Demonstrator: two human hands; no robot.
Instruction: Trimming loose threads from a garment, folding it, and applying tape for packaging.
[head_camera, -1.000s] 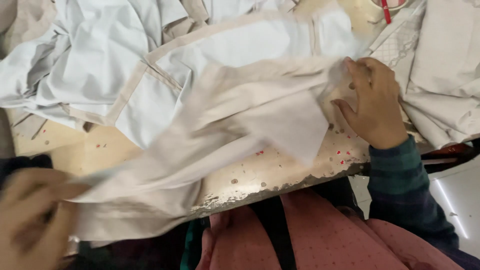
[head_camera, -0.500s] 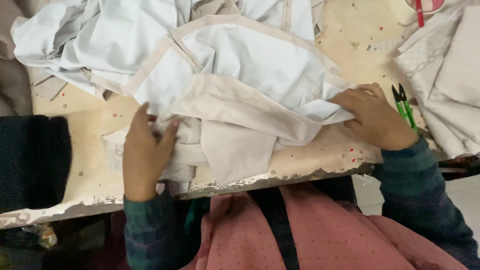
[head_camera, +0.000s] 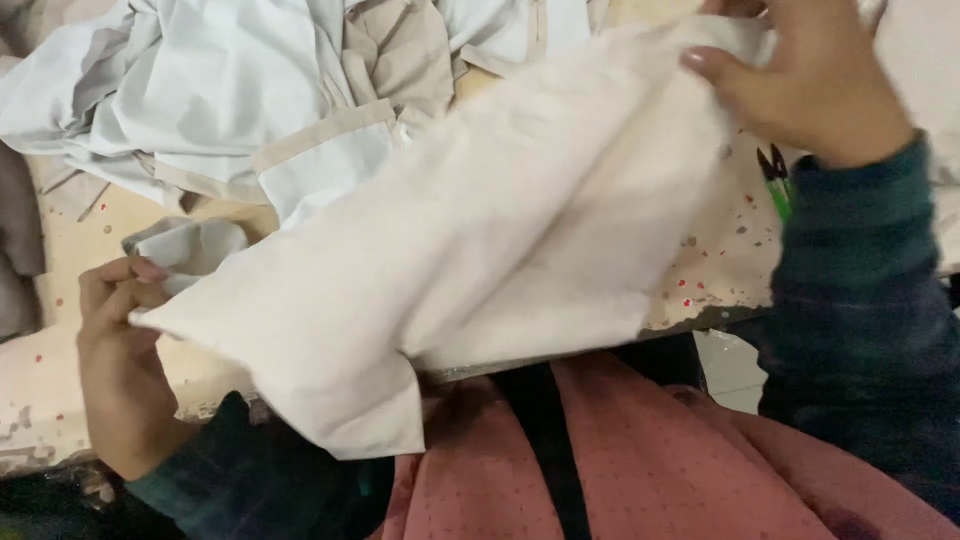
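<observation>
Left hand (head_camera: 125, 370) fingers pinching cream cloth (head_camera: 480, 240) corner, right hand (head_camera: 810, 85) fingers gripping far end

A cream-white cloth piece (head_camera: 480, 260) is seen against pale blue garments (head_camera: 210, 90) with beige trim. The beige surface (head_camera: 715, 270) is speckled red. Dark green plaid sleeves and a pink dotted apron (head_camera: 680, 460) are shown.

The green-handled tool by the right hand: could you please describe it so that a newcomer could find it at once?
Start at the worn, paint-flecked table and go to its right side, just below the right hand that lifts the cream cloth. There, beside the dark sleeve, lies a small green-handled tool with dark pointed tips. It is the only bright green, hard thing among pale fabrics.
</observation>
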